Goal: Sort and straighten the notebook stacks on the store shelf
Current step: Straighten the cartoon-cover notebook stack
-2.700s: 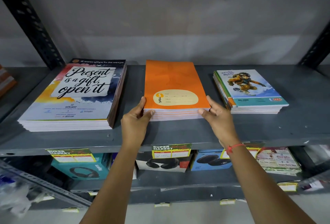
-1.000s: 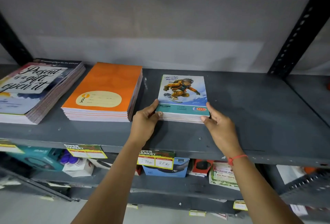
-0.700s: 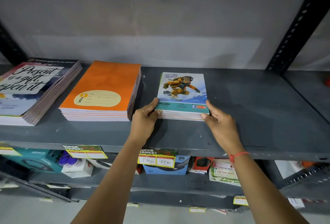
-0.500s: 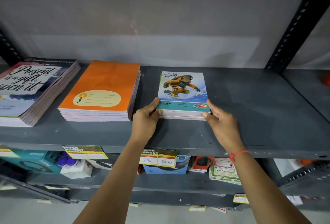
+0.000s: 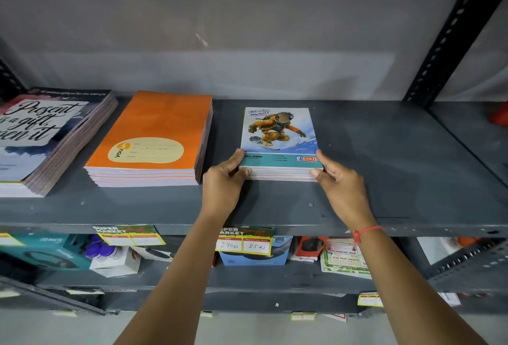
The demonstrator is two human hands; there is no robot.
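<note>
Three notebook stacks lie flat on the grey metal shelf [image 5: 384, 168]. The small stack with the snowboarder cover [image 5: 279, 135] sits right of centre. My left hand [image 5: 224, 182] grips its front left corner and my right hand [image 5: 339, 182] grips its front right corner, thumbs on the top cover. The orange notebook stack [image 5: 154, 138] lies just to its left, edges even. At the far left the "Present is a gift" stack [image 5: 46, 135] is cut off by the frame and its notebooks are fanned.
A black perforated upright [image 5: 450, 31] rises at the right rear of the shelf. Bare shelf extends right of the snowboarder stack. Price labels [image 5: 244, 243] hang on the front edge. Boxed goods fill the lower shelf [image 5: 255, 278]. A red object [image 5: 499, 116] sits far right.
Both hands left the orange stack and took the snowboarder stack's front corners. Over the last second the stack has squared up and shifted slightly back.
</note>
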